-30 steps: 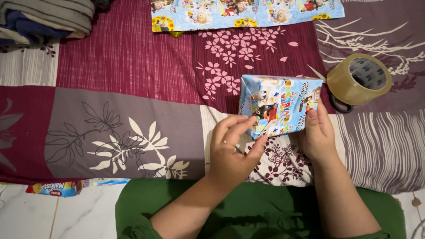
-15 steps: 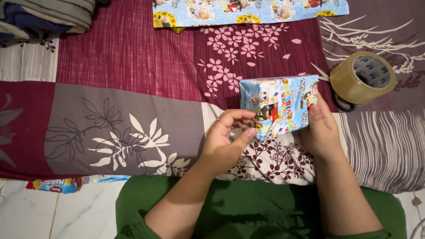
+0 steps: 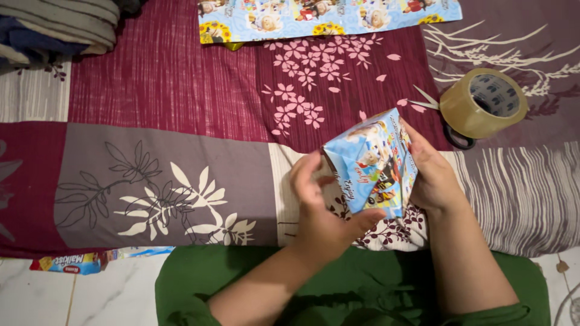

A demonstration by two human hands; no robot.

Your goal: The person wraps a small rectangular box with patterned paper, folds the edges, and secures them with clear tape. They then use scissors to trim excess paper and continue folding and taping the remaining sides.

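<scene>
Between the two hands a small box wrapped in blue cartoon-print gift paper point(image 3: 373, 166) is held tilted, lifted off the patchwork bedspread point(image 3: 181, 121). The left hand point(image 3: 323, 208) cups the box from its left and underside, thumb under the lower corner and fingers curled against the near side, closed on the box. The right hand point(image 3: 430, 175) presses flat along the box's right face, fingers stretched up toward its top corner, also gripping it. Just beyond the right hand, up and to its right, a roll of brown packing tape point(image 3: 483, 102) lies on the bedspread, with scissors point(image 3: 444, 124) partly under it, blades pointing toward the box. Well beyond both hands, at the far edge, lies a sheet of the same gift paper point(image 3: 326, 12). Far off to the left hand's upper side sits folded cloth point(image 3: 54, 27). Near the left elbow a biscuit packet point(image 3: 69, 262) lies on the tiled floor point(image 3: 90, 299).
</scene>
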